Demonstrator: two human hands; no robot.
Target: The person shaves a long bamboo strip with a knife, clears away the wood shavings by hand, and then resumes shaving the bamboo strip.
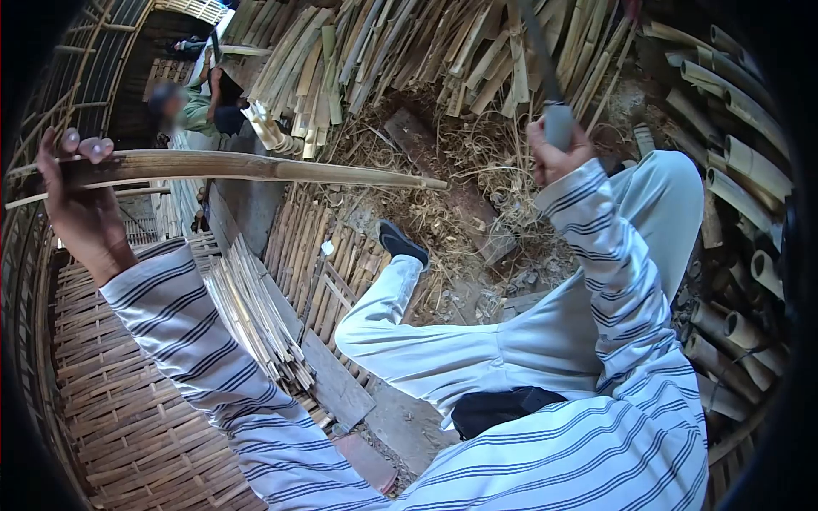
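A long split bamboo strip (290, 169) runs across the upper left, its narrow end pointing right over the shavings. My left hand (81, 200) holds its wide end at the far left, fingers curled over the top edge. On the right, my right hand (558, 153) is closed round the grey handle of a knife (545, 72), whose dark blade points up and leaves the top of the view. The blade and the strip are apart. Beneath them, a wooden board (447, 183) lies on the ground among curly bamboo shavings (511, 162).
Split bamboo (383, 55) is piled along the top. Bamboo pieces (741, 145) are stacked at the right. A woven bamboo panel (128, 383) and thin strips (251, 311) lie at the left. Another person (200, 106) sits at the upper left. My legs are bent below.
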